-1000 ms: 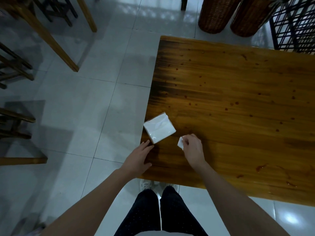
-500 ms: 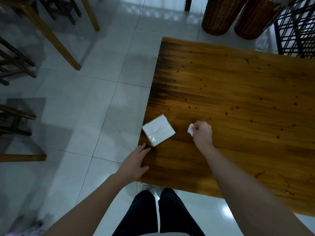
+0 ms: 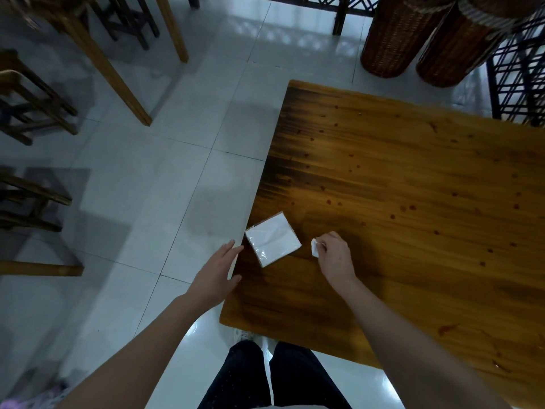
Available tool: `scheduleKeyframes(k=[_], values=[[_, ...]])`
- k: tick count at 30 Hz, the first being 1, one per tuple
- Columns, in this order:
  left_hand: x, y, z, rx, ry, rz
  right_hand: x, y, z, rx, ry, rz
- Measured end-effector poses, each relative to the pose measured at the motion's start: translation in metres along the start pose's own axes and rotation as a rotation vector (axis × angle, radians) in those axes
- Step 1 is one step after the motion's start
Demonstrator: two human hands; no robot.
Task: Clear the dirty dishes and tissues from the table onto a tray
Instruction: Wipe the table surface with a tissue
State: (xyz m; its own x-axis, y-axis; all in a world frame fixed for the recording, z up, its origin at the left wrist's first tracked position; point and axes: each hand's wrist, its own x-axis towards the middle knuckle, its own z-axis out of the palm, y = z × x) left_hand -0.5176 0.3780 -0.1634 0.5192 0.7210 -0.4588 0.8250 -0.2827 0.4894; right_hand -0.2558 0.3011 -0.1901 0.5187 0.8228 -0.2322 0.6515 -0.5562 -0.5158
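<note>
Right hand (image 3: 336, 258) over the wooden desk (image 3: 413, 178), curled fingers (image 3: 327, 239) pinched a small white tissue (image 3: 314, 248), left hand (image 3: 216, 273) by the desk's edge, straight fingers held nothing, just beside a wrapped napkin pack (image 3: 272, 239) lying on the desk

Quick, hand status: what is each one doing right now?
Left hand: open, holding nothing.
Right hand: closed, pinching a small white tissue.

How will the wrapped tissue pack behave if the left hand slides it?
Probably light and squashy: the tissue pack looks like soft stacked paper. Its glossy wrap likely slides easily on the polished table; lying near the edge, a nudge could push it off.
</note>
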Motion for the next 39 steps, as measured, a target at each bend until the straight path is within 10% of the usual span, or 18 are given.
scheduleKeyframes(k=[9, 20, 39], values=[[0.021, 0.017, -0.014, 0.006, 0.092, -0.007, 0.014, 0.01, -0.004, -0.062, -0.079, -0.13], [0.084, 0.019, -0.041, 0.003, 0.062, 0.079, 0.027, 0.022, -0.026, 0.094, 0.15, 0.254], [0.164, 0.011, -0.06, 0.036, -0.109, 0.173, 0.072, -0.037, 0.003, 0.111, -0.032, -0.023]])
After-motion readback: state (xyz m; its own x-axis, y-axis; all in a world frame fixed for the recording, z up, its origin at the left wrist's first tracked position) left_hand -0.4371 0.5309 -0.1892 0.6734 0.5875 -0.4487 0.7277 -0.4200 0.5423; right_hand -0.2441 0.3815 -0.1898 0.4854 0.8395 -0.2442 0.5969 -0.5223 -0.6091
